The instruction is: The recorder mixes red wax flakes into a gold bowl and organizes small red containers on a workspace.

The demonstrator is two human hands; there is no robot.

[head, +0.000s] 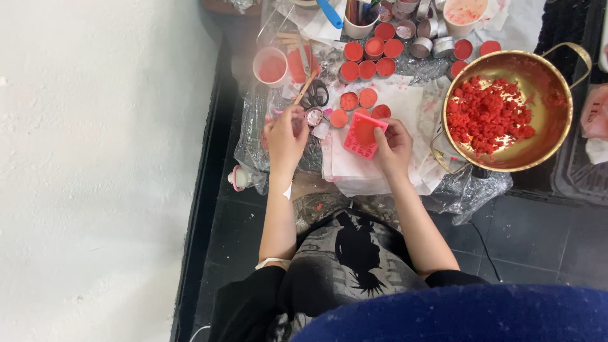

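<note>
On plastic sheeting: round tins [367, 68] filled with red paste.
Right hand [394, 147] grips a pink grid mould [363, 135]; left hand [285, 136] pinches a small silver tin [314, 116]; brass bowl [557, 126] holds red crumbs [489, 114].

Bright, even light; hazy glare along wall [95, 158].

wall: plain white plastered wall [95, 158] filled the left | floor: dark grey square floor tiles [538, 234] | light: even, soft

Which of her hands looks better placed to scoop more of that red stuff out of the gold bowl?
Probably the right hand: it lies nearer the gold bowl of red crumbs, though its fingers grip the pink grid mould. The left hand sits farther off, by a small tin and scissors.
</note>
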